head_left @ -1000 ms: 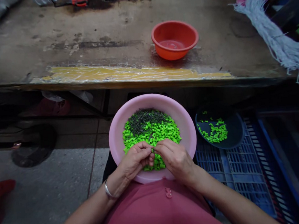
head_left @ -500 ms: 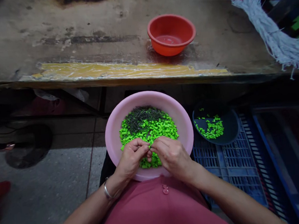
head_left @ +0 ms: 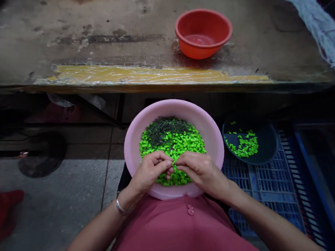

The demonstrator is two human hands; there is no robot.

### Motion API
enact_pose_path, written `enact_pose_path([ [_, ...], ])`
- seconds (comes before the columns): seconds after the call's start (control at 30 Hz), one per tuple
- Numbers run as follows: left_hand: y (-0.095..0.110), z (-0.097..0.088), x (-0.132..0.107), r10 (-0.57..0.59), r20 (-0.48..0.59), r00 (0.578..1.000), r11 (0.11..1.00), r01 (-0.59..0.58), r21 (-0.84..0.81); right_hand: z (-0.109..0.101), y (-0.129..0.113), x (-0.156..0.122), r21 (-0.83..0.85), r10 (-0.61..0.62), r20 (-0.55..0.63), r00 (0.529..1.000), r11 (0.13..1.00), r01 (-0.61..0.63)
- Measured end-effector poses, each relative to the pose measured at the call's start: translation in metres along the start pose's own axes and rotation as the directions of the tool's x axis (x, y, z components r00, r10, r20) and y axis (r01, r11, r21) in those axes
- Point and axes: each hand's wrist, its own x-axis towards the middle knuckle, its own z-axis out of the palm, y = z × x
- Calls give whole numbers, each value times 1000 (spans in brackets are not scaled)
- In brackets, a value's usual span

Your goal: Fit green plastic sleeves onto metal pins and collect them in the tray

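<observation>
A pink basin rests on my lap, holding several bright green plastic pieces and a heap of thin dark pins at its far side. Over the basin's near edge my left hand and my right hand meet fingertip to fingertip. Both are pinched closed on a small piece between them, too small to name for certain. A silver bangle sits on my left wrist.
A dark dish with green pieces sits on a blue plastic crate at my right. Ahead is a worn workbench with yellow tape along its edge, an orange bowl and a bundle of white strands.
My hands have stayed pinched together over the basin. The view has shifted slightly, so the bench and bowl sit a little further right and higher.
</observation>
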Motion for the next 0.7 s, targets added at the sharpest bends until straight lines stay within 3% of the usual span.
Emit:
enact_pose_path([
  [0.23,-2,1,-2,-65,142,988,998,64,8,-3,4,3,376,217,115,969,894,-245],
  [0.5,2,17,-8,15,39,999,996,-19,90,6,13,0,671,348,140,927,655,-347],
  [0.63,3,29,-13,197,-17,980,962,-190,196,5,15,-3,785,417,247,875,443,-433],
  [0.7,2,33,-13,388,19,921,878,-376,295,6,14,-5,830,432,279,857,341,-442],
])
